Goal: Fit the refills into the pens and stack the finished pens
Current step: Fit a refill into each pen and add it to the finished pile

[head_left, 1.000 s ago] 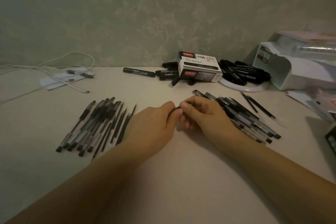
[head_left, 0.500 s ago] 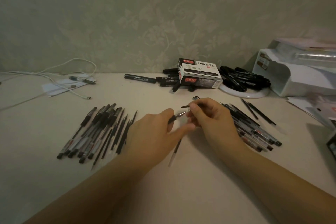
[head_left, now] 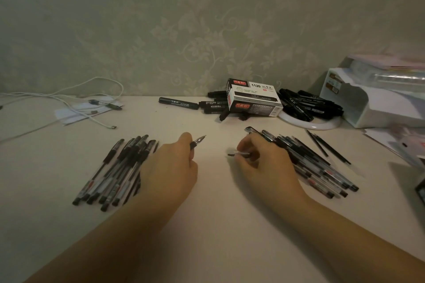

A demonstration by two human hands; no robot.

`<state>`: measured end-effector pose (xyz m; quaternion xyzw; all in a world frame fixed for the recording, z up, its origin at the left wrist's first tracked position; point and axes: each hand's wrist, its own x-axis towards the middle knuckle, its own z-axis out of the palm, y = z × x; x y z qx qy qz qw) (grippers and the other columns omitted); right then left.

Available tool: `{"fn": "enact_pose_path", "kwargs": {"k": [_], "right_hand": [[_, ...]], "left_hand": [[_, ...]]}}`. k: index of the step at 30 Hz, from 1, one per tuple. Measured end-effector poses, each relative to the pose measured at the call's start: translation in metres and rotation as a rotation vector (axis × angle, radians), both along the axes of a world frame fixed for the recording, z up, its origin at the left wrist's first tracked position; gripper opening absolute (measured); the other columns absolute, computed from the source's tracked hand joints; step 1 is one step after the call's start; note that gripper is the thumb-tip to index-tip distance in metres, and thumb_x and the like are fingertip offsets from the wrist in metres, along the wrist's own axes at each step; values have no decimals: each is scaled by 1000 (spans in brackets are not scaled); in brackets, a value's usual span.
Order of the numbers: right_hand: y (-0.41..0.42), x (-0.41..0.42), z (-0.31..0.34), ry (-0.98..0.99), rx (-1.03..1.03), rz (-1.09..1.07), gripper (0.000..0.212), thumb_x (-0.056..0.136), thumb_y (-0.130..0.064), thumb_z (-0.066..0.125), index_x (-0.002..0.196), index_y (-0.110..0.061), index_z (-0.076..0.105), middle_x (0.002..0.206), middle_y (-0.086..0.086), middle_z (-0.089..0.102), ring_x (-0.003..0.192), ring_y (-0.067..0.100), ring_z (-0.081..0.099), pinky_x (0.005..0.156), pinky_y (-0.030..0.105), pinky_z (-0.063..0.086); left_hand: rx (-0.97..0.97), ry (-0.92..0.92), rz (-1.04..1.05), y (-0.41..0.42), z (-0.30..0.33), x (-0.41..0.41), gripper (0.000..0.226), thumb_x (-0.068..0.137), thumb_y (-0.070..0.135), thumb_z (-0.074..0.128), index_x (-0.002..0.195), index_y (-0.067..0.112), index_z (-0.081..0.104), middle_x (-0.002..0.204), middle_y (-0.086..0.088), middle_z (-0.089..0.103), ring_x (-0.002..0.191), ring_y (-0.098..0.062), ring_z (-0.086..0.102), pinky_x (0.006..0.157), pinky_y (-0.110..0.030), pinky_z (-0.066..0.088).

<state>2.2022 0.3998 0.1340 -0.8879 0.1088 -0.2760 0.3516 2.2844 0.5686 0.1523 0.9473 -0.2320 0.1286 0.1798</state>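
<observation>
Between two pen piles, my left hand grips a pen, tip pointing away-right; my right hand, apart, pinches a small blurred part.

Both forearms enter from the lower edge and converge toward the middle of the worktop, bare to the frame edge. Left hand: back of hand uppermost, fingers curled, gripping a pen whose tip projects beyond the thumb side. Right hand: knuckles up, fingers curled, pinching a small blurred part. The hands are apart, not touching.
</observation>
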Motion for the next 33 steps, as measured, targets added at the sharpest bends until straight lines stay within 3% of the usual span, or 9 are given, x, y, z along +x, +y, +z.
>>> {"fn": "enact_pose_path", "kwargs": {"k": [6, 9, 13, 16, 19, 22, 25, 29, 33], "right_hand": [[-1, 1, -3, 47, -184, -1, 4, 88, -23, 66, 88, -27, 65, 84, -23, 54, 88, 6, 49, 70, 15, 37], [-1, 2, -1, -29, -88, 0, 4, 92, -35, 62, 92, -31, 63, 93, -21, 57, 91, 1, 51, 74, 18, 39], [3, 0, 7, -79, 155, 132, 32, 88, -59, 49, 90, -32, 67, 81, -17, 65, 80, -1, 58, 66, 9, 42], [3, -1, 7, -59, 231, 222, 24, 93, -44, 57, 82, -26, 69, 74, -6, 66, 72, 7, 59, 68, 22, 48], [1, -2, 9, -66, 307, 260, 20, 89, -41, 62, 82, -24, 71, 73, -1, 67, 73, 17, 62, 72, 33, 52], [-1, -2, 9, -63, 369, 280, 23, 84, -44, 63, 86, -23, 73, 76, 0, 70, 77, 20, 65, 74, 34, 54], [-2, -1, 8, -53, 382, 300, 5, 91, -25, 68, 92, -23, 73, 86, -4, 72, 84, 14, 66, 81, 30, 55], [-4, -1, 8, -87, 449, 298, 22, 91, -11, 68, 103, -30, 69, 98, -10, 71, 94, 9, 66, 85, 27, 55], [-3, -1, 9, -102, 450, 231, 22, 84, -49, 66, 98, -33, 68, 92, -11, 69, 84, 3, 64, 74, 15, 51]], "left_hand": [[-16, -28, -134, -6, 2, -8, 21, 96, 45, 44, 99, 30, 29, 64, 12, 41, 55, -1, 42, 45, -20, 29], [-48, 11, -265, -12, 3, -13, 17, 99, 44, 37, 101, 31, 27, 66, 11, 45, 57, -2, 47, 49, -22, 33], [-68, 29, -397, -16, 5, -20, 12, 99, 41, 38, 100, 31, 32, 78, 11, 52, 64, -4, 51, 53, -22, 40], [-116, 25, -464, -15, 6, -23, 12, 98, 39, 41, 104, 28, 43, 100, 12, 56, 83, -5, 55, 71, -31, 51], [-159, 9, -465, -15, 6, -22, 19, 97, 40, 40, 101, 26, 52, 89, 10, 56, 78, -6, 53, 69, -29, 48], [-139, 45, -442, -17, 5, -20, 27, 98, 42, 35, 101, 27, 57, 75, 11, 53, 71, -5, 51, 64, -24, 43], [-142, 54, -432, -16, 1, -18, 26, 98, 45, 33, 101, 30, 54, 75, 15, 53, 71, -2, 52, 60, -23, 40], [-193, 57, -433, -14, -4, -16, 20, 96, 48, 38, 104, 33, 47, 73, 16, 52, 66, 1, 51, 58, -21, 42], [-233, 58, -430, -14, -6, -15, 11, 97, 44, 44, 101, 35, 40, 69, 13, 50, 59, 0, 50, 53, -19, 36]]}}
